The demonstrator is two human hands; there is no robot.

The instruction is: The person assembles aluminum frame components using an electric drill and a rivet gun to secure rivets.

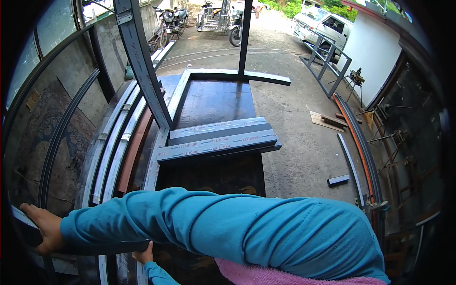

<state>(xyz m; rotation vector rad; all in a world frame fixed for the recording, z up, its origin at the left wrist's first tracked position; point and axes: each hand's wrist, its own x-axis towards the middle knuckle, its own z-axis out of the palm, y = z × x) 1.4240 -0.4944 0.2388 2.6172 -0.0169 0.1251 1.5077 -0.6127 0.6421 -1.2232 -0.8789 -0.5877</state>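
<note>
My right arm in a blue sleeve reaches across the view to the far left. There my right hand (pixel 46 230) is closed around a dark metal bar (pixel 109 247), whose upper face shows pale film at the left edge. Below the sleeve, my left hand (pixel 143 254) grips the bar's other end, its fingers partly hidden. Beyond my arm, several dark aluminium profiles (pixel 218 146) with printed protective film lie side by side across a dark board (pixel 213 178). A tall filmed profile (pixel 142 66) rises just left of them.
Long metal bars (pixel 111 142) and a reddish-brown bar (pixel 137 142) run along the left. A thin dark post (pixel 245 38) stands at the back. On the right floor are a short offcut (pixel 338 180), long bars (pixel 358 142) and a metal frame (pixel 325 64). Motorcycles (pixel 171 21) and a white van (pixel 327 28) stand outside.
</note>
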